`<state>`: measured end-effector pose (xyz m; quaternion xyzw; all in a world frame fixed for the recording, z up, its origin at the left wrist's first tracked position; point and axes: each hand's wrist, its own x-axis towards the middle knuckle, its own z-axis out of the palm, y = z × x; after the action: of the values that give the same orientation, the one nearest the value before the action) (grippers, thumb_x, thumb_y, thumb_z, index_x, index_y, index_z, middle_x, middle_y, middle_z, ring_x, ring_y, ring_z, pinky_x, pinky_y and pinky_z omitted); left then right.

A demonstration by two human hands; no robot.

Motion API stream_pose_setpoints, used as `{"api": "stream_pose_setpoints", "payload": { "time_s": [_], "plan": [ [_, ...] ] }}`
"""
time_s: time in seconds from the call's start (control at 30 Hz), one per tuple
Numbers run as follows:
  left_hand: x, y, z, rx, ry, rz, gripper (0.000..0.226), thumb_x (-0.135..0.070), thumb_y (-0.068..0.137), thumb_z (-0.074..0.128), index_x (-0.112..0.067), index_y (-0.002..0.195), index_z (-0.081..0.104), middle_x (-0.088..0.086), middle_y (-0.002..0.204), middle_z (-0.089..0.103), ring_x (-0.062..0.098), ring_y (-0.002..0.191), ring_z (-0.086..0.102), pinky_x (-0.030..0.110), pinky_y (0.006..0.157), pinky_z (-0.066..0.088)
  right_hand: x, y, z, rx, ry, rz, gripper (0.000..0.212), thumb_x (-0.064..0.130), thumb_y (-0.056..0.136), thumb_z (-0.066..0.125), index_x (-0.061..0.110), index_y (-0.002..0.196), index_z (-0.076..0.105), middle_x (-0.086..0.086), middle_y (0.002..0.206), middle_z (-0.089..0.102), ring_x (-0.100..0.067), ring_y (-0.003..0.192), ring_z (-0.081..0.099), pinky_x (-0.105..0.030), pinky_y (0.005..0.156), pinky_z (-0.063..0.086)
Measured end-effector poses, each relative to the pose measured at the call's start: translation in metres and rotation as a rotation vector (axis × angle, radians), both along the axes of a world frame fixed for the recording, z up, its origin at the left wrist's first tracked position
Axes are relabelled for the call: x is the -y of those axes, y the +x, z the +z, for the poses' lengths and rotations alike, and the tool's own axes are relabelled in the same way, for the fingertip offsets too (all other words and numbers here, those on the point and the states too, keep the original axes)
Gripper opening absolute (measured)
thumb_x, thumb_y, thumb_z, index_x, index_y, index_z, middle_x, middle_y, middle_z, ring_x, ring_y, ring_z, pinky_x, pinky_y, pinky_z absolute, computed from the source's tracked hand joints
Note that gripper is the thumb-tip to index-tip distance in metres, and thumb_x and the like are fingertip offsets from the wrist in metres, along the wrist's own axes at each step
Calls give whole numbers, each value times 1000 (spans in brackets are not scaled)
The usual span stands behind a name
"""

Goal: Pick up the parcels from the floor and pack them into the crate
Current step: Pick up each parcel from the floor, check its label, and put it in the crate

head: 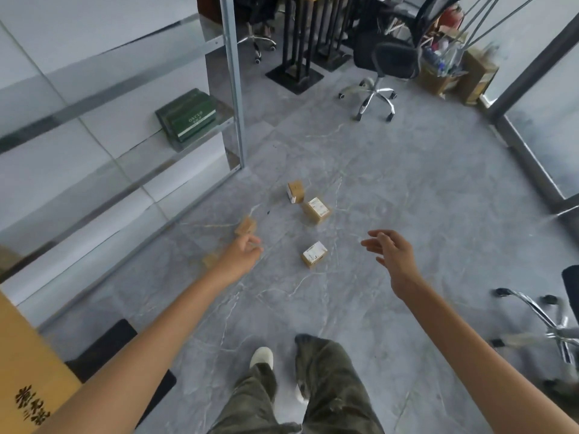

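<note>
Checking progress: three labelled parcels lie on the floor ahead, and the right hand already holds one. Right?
Not quite. In the head view the right hand is open and holds nothing. The three labelled parcels do lie on the floor ahead.

Small brown parcels on the grey floor: four — one at frame centre (295, 191), one just right of it (316, 210), one lower centre (314, 254), one left of centre (246, 226), blurred
Bare hands: two — left (242, 253), right (391, 250)
Black office chairs: three — upper right (394, 54), top centre (261, 17), lower right edge (560, 324)
Green box, upper left: one (188, 115)
</note>
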<state>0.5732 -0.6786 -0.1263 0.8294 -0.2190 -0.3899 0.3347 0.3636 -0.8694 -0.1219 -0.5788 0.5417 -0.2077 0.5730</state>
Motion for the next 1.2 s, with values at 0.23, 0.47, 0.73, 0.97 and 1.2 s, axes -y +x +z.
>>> {"api": "stream_pose_setpoints", "payload": {
  "time_s": [0.23, 0.47, 0.73, 0.97, 1.2],
  "plan": [
    [114, 21, -77, -253, 192, 59, 10, -16, 94, 49, -15, 93, 59, 11, 112, 64, 26, 108, 59, 32, 93, 44, 101, 38, -71, -236, 174, 132, 23, 11, 98, 40, 5, 107, 60, -14, 95, 66, -14, 74, 57, -20, 61, 39],
    [195, 33, -178, -514, 414, 186, 21, -20, 99, 41, -7, 110, 53, 10, 95, 66, 21, 83, 54, 24, 67, 50, 197, 52, -175, -614, 443, 365, 18, 19, 95, 46, 10, 98, 61, -8, 82, 66, -16, 68, 53, -25, 59, 32],
    [245, 64, -359, -667, 453, 205, 36, -28, 98, 43, -12, 131, 46, 7, 105, 63, 18, 97, 55, 28, 77, 36, 263, 91, -371, -761, 375, 539, 15, 16, 94, 50, 7, 97, 62, -5, 70, 62, -17, 64, 55, -20, 60, 46],
    [284, 106, -599, -591, 535, 49, 35, -27, 98, 45, -10, 129, 46, 10, 115, 59, 19, 100, 50, 30, 85, 36, 319, 136, -595, -927, 98, 860, 28, 20, 95, 49, 2, 114, 59, -17, 122, 60, -31, 115, 54, -29, 93, 40],
    [364, 73, -776, -752, 507, -52, 49, -27, 95, 50, -14, 140, 35, 7, 141, 38, 21, 134, 33, 38, 107, 29, 338, 180, -784, -896, 226, 751, 63, 29, 92, 58, 8, 143, 28, -14, 139, 43, -31, 126, 44, -35, 99, 39]
  ]
}}
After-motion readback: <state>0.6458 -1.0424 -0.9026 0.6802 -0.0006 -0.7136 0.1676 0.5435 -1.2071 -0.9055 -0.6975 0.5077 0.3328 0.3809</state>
